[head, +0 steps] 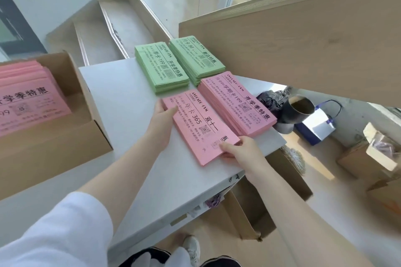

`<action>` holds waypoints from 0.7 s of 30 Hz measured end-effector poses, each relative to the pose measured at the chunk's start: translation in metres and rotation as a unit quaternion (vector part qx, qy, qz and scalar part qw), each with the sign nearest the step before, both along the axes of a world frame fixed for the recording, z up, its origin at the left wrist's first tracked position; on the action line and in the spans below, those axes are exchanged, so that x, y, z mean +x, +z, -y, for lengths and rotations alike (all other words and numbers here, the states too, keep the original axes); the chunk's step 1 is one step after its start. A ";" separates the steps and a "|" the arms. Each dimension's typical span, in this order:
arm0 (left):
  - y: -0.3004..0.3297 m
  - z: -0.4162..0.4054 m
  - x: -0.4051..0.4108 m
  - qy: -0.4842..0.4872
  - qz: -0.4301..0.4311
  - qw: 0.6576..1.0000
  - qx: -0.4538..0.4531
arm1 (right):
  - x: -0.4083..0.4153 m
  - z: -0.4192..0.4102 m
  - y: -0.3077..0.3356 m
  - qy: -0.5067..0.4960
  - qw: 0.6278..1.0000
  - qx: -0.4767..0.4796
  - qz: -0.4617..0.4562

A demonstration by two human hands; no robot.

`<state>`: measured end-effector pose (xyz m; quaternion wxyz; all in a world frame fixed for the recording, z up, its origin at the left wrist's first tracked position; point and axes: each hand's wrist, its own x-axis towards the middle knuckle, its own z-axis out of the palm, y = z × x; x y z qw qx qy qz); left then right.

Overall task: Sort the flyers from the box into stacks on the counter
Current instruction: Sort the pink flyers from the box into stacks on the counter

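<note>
Both of your hands are on the near pink stack of flyers (196, 127), which lies flat on the worktop (121, 102) with its long axis running from far-left to near-right: your left hand (161, 115) lies with straight fingers along its far-left end, and your right hand (240, 149) has its fingers curled round the near-right corner, thumb on top. The stack sits just beside the second pink stack (237, 102), with two green stacks (180, 64) behind. The cardboard box (63, 134) of unsorted pink flyers is to your left, so I judge your left hand the nearer for the next reach.
</note>
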<state>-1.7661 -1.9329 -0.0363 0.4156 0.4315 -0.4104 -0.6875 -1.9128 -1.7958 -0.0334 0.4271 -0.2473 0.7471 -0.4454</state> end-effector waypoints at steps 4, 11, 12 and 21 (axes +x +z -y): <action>-0.010 -0.029 0.002 -0.030 -0.035 0.999 -0.006 | 0.006 -0.005 0.000 0.048 0.994 -0.006 -0.097; -0.011 -0.031 -0.001 -0.032 -0.072 0.996 0.034 | 0.012 0.003 -0.003 0.042 0.990 -0.017 -0.133; -0.013 -0.026 -0.001 -0.029 -0.066 0.996 0.043 | 0.013 0.006 -0.002 0.045 0.990 -0.019 -0.133; -0.002 -0.027 0.006 -0.028 -0.051 0.998 0.017 | 0.006 -0.010 0.016 0.161 0.948 0.045 -0.270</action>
